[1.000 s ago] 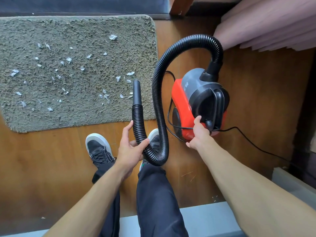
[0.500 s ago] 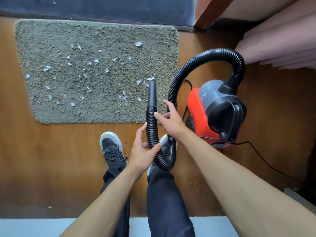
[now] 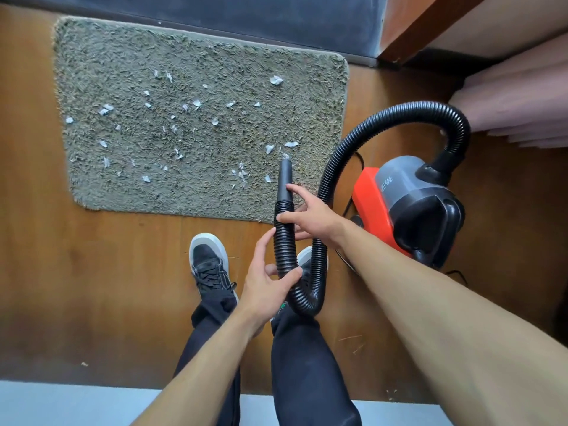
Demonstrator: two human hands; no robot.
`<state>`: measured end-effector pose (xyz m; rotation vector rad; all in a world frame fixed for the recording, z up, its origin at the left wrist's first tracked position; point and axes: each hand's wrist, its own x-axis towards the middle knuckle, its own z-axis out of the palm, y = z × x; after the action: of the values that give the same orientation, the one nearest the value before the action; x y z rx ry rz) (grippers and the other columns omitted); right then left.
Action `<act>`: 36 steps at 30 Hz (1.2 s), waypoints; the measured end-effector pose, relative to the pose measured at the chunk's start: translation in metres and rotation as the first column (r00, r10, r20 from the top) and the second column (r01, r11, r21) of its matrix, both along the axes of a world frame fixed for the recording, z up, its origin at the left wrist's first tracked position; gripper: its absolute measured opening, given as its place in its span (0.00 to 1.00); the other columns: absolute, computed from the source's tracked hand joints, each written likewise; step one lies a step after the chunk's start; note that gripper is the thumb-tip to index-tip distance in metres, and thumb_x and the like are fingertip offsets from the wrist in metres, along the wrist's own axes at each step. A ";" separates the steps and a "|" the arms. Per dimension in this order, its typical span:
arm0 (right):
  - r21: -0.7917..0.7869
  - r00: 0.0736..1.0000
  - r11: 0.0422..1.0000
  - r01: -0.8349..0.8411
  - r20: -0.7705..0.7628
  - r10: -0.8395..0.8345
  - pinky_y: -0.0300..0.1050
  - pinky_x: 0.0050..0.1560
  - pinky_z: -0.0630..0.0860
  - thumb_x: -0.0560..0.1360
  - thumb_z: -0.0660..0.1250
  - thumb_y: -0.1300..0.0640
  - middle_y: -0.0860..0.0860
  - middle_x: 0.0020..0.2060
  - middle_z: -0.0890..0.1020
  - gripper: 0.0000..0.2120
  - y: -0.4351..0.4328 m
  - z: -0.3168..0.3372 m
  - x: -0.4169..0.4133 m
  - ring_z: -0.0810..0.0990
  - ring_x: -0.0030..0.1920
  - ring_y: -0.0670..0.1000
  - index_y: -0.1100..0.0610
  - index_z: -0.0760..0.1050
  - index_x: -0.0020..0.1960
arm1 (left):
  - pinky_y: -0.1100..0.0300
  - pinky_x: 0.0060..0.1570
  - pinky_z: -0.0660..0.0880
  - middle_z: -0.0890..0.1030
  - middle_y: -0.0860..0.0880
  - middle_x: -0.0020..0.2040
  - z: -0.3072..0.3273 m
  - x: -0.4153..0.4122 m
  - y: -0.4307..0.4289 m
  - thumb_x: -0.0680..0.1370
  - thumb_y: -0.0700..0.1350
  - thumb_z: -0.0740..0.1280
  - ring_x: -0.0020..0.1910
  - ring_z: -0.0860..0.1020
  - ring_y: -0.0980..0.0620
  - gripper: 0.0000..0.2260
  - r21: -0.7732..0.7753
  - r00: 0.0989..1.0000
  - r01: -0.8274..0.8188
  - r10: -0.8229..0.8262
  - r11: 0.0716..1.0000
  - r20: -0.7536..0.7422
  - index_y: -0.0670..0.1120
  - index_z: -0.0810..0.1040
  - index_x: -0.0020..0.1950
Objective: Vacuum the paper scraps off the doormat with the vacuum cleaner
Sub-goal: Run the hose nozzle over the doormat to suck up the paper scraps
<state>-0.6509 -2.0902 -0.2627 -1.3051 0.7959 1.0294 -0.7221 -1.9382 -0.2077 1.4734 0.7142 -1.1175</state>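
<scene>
Hose of black ribbed plastic (image 3: 284, 241), left hand (image 3: 267, 284) curled round it low, right hand (image 3: 310, 216) gripping higher by its nozzle (image 3: 285, 176), white paper scraps (image 3: 196, 103) strewn over grey shaggy doormat (image 3: 123, 72), red-and-grey vacuum cleaner (image 3: 399, 195) alongside.

A brown wooden floor (image 3: 107, 287) is shown. A shaggy grey-green doormat (image 3: 123, 72) is laid flat on it. Right of the mat, a red and grey vacuum cleaner (image 3: 399, 195) is set down beside its black cord (image 3: 460, 274). A black shoe (image 3: 206, 259) is planted below the mat.
</scene>
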 end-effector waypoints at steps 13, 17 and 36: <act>-0.034 0.971 0.974 0.225 -0.071 -0.227 0.41 0.34 0.79 0.76 0.70 0.59 0.53 0.48 0.81 0.30 0.024 -0.019 -0.010 0.82 0.36 0.47 0.43 0.65 0.74 | 0.45 0.52 0.82 0.85 0.42 0.50 -0.002 0.014 0.019 0.74 0.37 0.74 0.47 0.85 0.44 0.37 -0.087 0.999 -0.016 0.011 0.996 -0.050 0.72 0.64 0.69; -0.086 0.958 0.960 0.268 -0.077 -0.275 0.41 0.32 0.78 0.76 0.69 0.59 0.55 0.50 0.81 0.28 0.029 -0.030 -0.015 0.82 0.34 0.45 0.44 0.67 0.73 | 0.42 0.51 0.82 0.85 0.44 0.46 -0.008 0.020 0.020 0.75 0.36 0.73 0.43 0.84 0.49 0.37 -0.120 0.995 -0.023 0.011 0.993 -0.096 0.69 0.64 0.71; -0.270 0.960 0.926 0.265 -0.017 -0.280 0.44 0.29 0.79 0.76 0.68 0.59 0.55 0.42 0.76 0.29 0.051 -0.059 -0.019 0.79 0.35 0.50 0.49 0.66 0.75 | 0.39 0.51 0.80 0.84 0.43 0.46 -0.028 0.033 0.031 0.76 0.34 0.71 0.43 0.83 0.52 0.37 -0.168 0.978 -0.022 -0.014 0.986 -0.208 0.66 0.61 0.74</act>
<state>-0.6704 -2.0390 -0.3217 -1.3477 1.1545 0.7555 -0.6891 -1.9071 -0.2360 1.2223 0.7458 -1.3100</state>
